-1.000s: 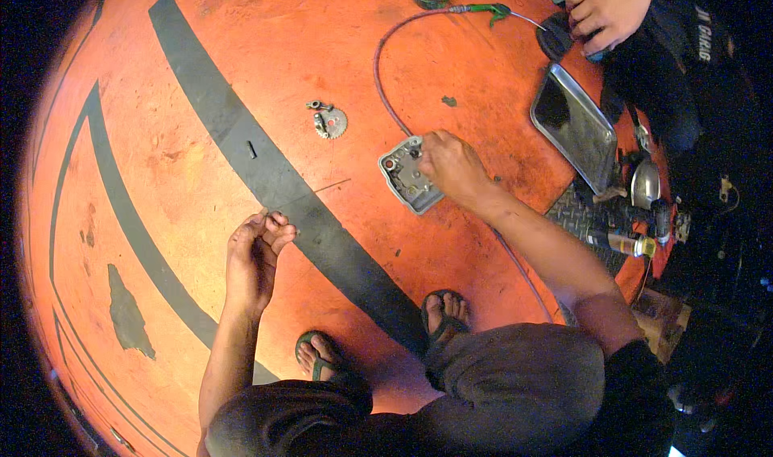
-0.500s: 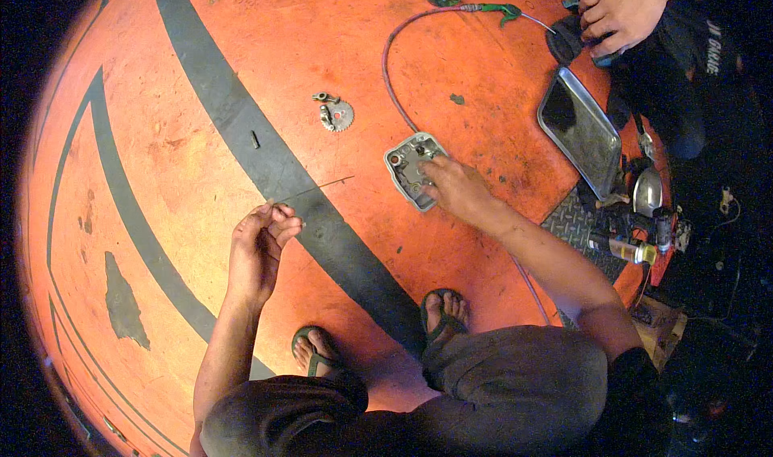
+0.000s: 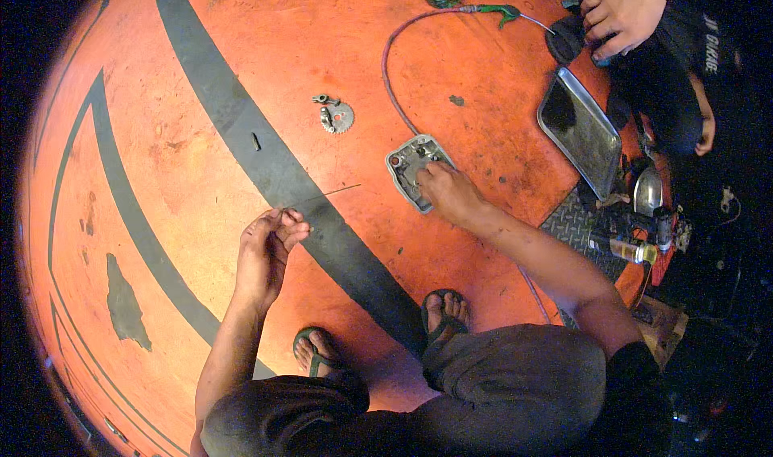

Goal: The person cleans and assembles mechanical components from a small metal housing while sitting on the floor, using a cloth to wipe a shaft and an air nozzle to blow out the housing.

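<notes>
My left hand [image 3: 272, 230] pinches a thin dark metal rod [image 3: 338, 190] between thumb and fingers; it points right, toward the metal cover. That grey cast-metal cover [image 3: 402, 185] lies open side up on the floor, with bosses and recesses inside. My right hand [image 3: 449, 190] reaches over its right half, fingers bunched together inside; whatever the fingertips hold is hidden. Farther off and to the left lie a toothed gear [image 3: 341, 117] with metal parts on it and a small rocker-like piece [image 3: 325, 99]. A short dark pin [image 3: 256, 141] rests on the grey floor stripe.
A red air hose [image 3: 386, 62] with a green blow gun [image 3: 503, 12] curves behind the cover. At right are a metal tray [image 3: 581, 131], a spray can [image 3: 632, 251] and a tread plate [image 3: 568, 219]. Another person's hand [image 3: 626, 16] is at the upper right.
My right hand's fingers have drawn together and shifted slightly within the cover. My left hand has moved a little to the right and down with the rod.
</notes>
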Available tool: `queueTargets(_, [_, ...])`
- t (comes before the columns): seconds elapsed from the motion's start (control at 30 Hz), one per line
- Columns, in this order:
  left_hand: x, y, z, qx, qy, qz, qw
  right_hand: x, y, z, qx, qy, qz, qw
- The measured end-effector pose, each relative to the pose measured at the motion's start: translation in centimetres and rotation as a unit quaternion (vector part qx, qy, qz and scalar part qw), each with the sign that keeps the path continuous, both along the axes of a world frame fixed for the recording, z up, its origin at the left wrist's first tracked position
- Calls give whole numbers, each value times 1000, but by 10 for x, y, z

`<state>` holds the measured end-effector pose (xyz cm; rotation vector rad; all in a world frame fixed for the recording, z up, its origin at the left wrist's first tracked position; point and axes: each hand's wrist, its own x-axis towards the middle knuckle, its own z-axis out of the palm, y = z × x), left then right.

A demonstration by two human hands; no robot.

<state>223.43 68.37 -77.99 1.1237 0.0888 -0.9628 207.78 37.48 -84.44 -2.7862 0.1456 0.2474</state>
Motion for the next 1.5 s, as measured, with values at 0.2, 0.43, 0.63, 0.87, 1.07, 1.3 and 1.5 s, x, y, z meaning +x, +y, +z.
queueTargets(0.2, [-1,1,0,2,2,0,1000,2,2,-3,11,-28,-10,999])
queueTargets(0.43, [-1,3,-2,5,2,-1,1000,8,-9,2,47,-61,-76,994])
queueTargets(0.63, [-1,1,-3,12,8,2,1000,6,-5,15,-26,62,-52,996])
queueTargets(0.87, [-3,3,-6,3,2,-1,1000,16,13,28,-29,149,-39,988])
queueTargets(1.07, [-2,6,-8,9,3,0,1000,21,22,30,-86,149,-21,985])
queueTargets(1.3, [-2,6,-4,-35,14,-19,999,17,17,34,-43,118,-33,991])
queueTargets(1.5, [-12,-2,18,-51,-29,-15,998,38,14,73,383,101,-255,882])
